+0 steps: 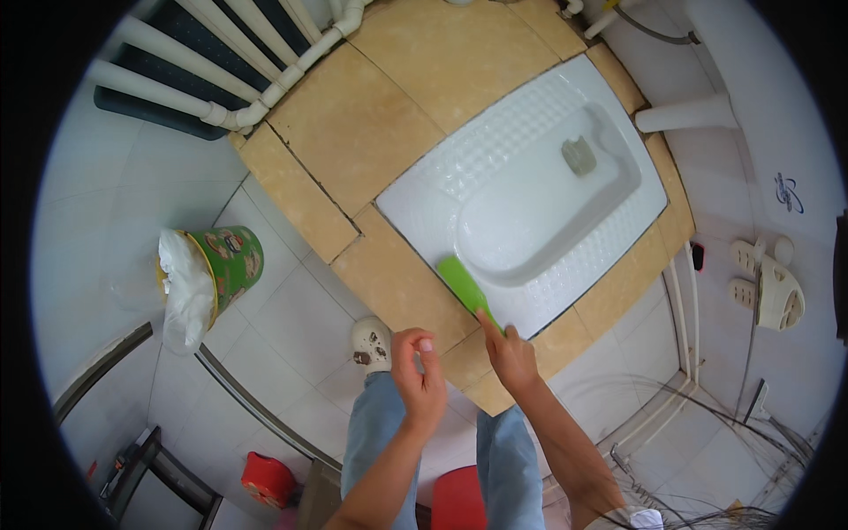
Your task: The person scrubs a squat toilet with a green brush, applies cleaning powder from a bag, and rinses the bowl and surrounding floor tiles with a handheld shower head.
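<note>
My right hand (511,356) is closed around the handle of a green brush (464,283). The brush's head lies over the near left corner of a white ceramic squat toilet (424,199), close to its rim; its bristles are hidden. To the left, my left hand (419,371) is raised above the edge of the tan tiles, fingers curled loosely with nothing seen in them. The toilet's surface looks wet, and a greyish-green patch shows at the drain opening (580,156) at its far end.
A green bin (238,265) with a white plastic liner stands at left. White pipes (291,76) run along the upper left. Tan tiles (358,126) form a raised step around the toilet. A red basin (458,497) lies behind my legs; a red stool (267,479) is lower left.
</note>
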A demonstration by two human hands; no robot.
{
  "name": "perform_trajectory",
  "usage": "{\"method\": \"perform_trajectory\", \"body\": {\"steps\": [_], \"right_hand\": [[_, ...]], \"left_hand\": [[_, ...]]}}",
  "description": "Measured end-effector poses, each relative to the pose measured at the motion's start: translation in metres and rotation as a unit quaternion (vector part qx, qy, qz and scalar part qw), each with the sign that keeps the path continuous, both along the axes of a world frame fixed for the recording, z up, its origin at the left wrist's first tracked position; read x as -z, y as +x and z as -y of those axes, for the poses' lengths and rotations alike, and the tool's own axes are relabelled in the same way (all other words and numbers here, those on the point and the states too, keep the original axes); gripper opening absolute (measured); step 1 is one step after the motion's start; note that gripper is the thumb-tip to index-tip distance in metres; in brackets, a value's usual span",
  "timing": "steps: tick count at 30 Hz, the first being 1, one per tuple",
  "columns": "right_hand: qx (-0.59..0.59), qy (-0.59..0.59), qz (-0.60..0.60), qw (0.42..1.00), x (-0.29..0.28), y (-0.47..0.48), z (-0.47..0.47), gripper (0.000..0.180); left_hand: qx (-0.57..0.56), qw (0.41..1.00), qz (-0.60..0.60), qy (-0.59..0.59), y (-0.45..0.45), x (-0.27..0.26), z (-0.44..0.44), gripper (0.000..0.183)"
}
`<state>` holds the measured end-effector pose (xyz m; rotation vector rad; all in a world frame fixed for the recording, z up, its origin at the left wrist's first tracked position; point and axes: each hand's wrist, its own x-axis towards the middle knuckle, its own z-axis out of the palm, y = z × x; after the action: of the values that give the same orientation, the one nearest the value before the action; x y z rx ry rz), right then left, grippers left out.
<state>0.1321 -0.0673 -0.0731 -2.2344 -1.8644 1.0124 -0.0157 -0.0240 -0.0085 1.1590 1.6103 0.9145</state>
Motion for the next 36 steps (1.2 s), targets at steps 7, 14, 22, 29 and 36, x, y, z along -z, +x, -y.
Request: {"method": "perform_trajectory", "body": {"steps": [7,14,22,29,36], "right_hand": [[0.066,0.079,-0.036,0.994,0.034,-0.028,-0.017,0.048],[0.25,0.066,0.029,0.965,0.003,0.037,0.082,0.043],[0.216,0.065,-0.006,0.974,0.017,0.013,0.109,0.04],[0.331,0.192,0.034,0.923,0.033,0.09,0.073,0.036],[0.265,0.127,0.054,0.954,0.033,0.118,0.107,0.04]], "left_hand": [[0.001,0.999,0.03,-0.021,0.01,0.005,0.011,0.015],[-0.009,1.0,0.009,-0.01,0.003,0.009,0.017,0.013],[0.016,1.0,-0.001,-0.004,0.011,0.008,0.022,0.014],[0.041,0.999,0.008,-0.007,0.024,0.011,0.031,0.015],[0.043,0.999,0.003,-0.009,0.025,0.01,0.033,0.015]]}}
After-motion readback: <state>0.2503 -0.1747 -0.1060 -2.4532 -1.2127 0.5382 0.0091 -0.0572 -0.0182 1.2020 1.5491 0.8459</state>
